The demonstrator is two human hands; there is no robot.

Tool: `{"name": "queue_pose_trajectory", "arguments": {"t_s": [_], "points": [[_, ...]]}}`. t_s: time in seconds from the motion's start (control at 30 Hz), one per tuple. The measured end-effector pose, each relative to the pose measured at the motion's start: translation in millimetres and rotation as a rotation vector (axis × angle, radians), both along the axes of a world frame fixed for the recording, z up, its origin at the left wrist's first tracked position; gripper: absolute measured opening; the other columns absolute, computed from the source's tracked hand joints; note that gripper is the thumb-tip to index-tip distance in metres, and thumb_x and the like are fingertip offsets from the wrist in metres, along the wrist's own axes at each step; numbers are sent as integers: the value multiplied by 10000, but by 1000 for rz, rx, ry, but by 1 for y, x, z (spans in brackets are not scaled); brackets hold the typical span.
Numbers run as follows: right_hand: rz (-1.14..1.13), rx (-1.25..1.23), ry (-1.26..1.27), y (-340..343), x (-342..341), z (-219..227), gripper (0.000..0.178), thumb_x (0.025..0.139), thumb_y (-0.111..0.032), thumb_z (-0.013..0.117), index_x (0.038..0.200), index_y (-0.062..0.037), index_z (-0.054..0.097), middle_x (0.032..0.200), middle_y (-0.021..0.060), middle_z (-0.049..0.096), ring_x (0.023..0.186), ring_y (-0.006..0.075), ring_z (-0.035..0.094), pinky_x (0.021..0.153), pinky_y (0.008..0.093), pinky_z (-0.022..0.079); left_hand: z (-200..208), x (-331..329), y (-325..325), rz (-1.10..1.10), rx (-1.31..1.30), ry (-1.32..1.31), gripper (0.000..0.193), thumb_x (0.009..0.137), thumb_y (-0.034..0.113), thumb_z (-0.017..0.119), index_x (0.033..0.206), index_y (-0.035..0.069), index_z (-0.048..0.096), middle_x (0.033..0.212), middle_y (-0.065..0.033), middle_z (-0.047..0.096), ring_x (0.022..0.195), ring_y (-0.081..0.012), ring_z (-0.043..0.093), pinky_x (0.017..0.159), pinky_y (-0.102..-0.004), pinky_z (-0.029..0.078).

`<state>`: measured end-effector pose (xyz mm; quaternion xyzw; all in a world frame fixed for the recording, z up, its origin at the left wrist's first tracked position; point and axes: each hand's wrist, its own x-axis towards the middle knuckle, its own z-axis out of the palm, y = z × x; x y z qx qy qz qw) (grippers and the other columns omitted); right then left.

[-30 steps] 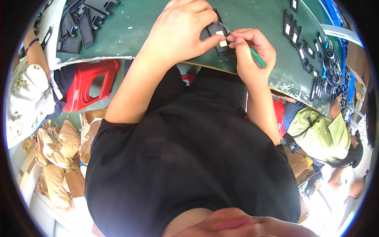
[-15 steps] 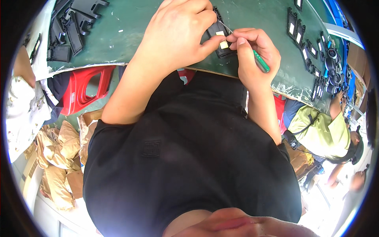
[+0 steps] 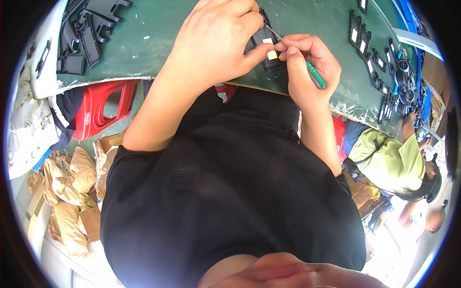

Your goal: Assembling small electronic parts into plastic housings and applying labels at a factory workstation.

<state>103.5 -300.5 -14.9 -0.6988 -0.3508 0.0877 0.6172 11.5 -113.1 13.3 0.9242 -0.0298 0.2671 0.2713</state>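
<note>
A green-handled tool [image 3: 316, 77] and a workbench [image 3: 139, 57] scattered with black plastic parts [image 3: 89, 41] show a workshop.

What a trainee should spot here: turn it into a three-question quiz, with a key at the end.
1. Which hand holds the green-handled tool?
2. Pick one. The plastic stool at the left of the picture is: a) blue, b) red, c) white.
3. Fill in the missing word: the black part by the left hand lies on a ____ table.

Key: 1. The right hand. 2. b. 3. Green.
</note>
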Motion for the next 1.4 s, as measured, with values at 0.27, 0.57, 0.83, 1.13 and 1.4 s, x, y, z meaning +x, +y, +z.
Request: {"name": "queue_pose_trajectory", "arguments": {"t_s": [0.27,0.57,0.83,1.13,1.4], "points": [[73,-34,26,3,9,7,52,931,70,624,944,66,674,931,101,733,817,108,687,737,249,557,0,1,0,-24,16,-1,256,782,229,816,831,24,671,952,-106,639,950,-315,614,852,-420,490],[88,-70,117,2,21,5,76,936,61,607,951,60,682,935,101,729,829,110,673,762,254,541,2,0,3,-40,-31,-6,295,752,176,828,941,19,664,949,-121,664,927,-331,637,840,-426,517],[247,-2,173,4,23,11,96,914,96,607,946,65,692,944,101,734,858,111,667,784,251,534,-4,-2,0,11,-229,16,583,776,148,856,1234,-21,537,976,-175,672,951,-381,662,831,-443,546],[216,-31,159,3,23,10,87,904,102,608,929,61,680,949,98,732,864,109,664,787,254,534,-1,-3,2,-1,-242,29,565,804,182,849,1238,-24,552,987,-185,682,965,-382,663,843,-439,552],[273,-61,140,6,27,11,60,896,85,595,901,64,651,928,105,709,834,118,645,756,261,525,-11,1,4,-12,-222,15,538,811,180,839,1226,-18,560,975,-180,687,966,-378,662,847,-434,551]]}}
